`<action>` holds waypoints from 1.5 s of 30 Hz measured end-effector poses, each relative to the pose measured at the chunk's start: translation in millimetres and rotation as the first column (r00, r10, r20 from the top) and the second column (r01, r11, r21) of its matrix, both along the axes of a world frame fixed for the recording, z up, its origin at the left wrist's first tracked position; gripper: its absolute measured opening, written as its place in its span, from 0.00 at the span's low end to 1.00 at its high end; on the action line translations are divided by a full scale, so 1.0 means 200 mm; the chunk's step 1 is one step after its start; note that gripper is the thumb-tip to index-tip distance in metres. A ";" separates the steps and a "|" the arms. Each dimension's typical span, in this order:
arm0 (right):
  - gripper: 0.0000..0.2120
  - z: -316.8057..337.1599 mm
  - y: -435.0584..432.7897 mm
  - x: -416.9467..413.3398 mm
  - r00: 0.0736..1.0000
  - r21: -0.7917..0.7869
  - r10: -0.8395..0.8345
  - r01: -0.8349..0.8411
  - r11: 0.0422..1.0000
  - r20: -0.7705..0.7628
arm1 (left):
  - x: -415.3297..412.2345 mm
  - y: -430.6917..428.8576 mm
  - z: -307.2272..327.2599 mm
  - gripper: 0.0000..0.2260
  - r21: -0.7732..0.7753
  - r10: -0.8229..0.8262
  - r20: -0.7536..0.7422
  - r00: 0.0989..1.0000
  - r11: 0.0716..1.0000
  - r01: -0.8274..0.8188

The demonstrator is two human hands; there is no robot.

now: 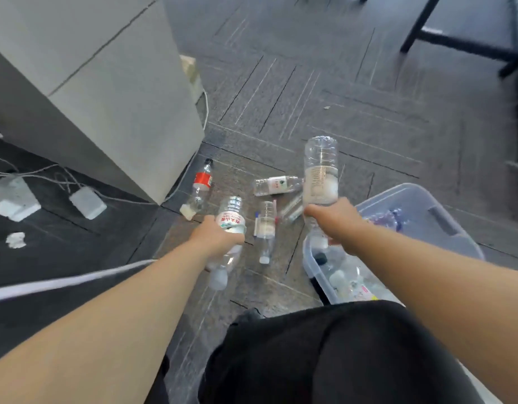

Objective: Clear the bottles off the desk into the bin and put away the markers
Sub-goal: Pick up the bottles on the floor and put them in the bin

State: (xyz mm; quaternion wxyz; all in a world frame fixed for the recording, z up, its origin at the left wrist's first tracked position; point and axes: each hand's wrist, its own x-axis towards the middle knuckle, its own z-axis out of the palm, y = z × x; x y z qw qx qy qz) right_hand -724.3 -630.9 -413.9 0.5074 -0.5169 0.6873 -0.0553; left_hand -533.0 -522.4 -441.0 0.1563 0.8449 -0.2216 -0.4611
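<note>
My left hand (215,237) grips a clear plastic bottle with a green-and-red label (231,221), cap end pointing back toward me. My right hand (335,221) grips a larger clear bottle (321,173), base up, held over the near-left corner of a clear plastic bin (444,237) that holds several bottles. On the floor between my hands lie a red-labelled bottle (201,186), a white-labelled bottle (276,185), another clear bottle (266,228) and a thin marker-like object (256,223) beside it.
A grey cabinet (106,91) stands at the left, with white power adapters (14,196) and cables on the dark floor beside it. Black furniture legs (461,45) are at the far right. My dark-trousered knee (324,354) fills the bottom centre.
</note>
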 end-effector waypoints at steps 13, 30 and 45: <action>0.24 -0.03 0.06 -1.10 0.944 0.140 -0.327 0.329 0.934 -0.035 | -0.91 -0.22 0.03 0.33 -0.124 -0.402 0.022 0.915 0.908 0.401; 0.25 -0.21 -0.01 -1.16 0.944 0.178 -0.310 0.326 0.929 -0.109 | -1.11 -0.48 -0.15 0.19 -0.176 -0.396 0.034 0.918 0.902 0.395; 0.11 -0.08 -0.01 -1.12 0.947 0.081 -0.297 0.308 0.948 -0.123 | -0.95 -0.45 -0.10 0.18 -0.144 -0.177 0.197 0.964 0.968 0.207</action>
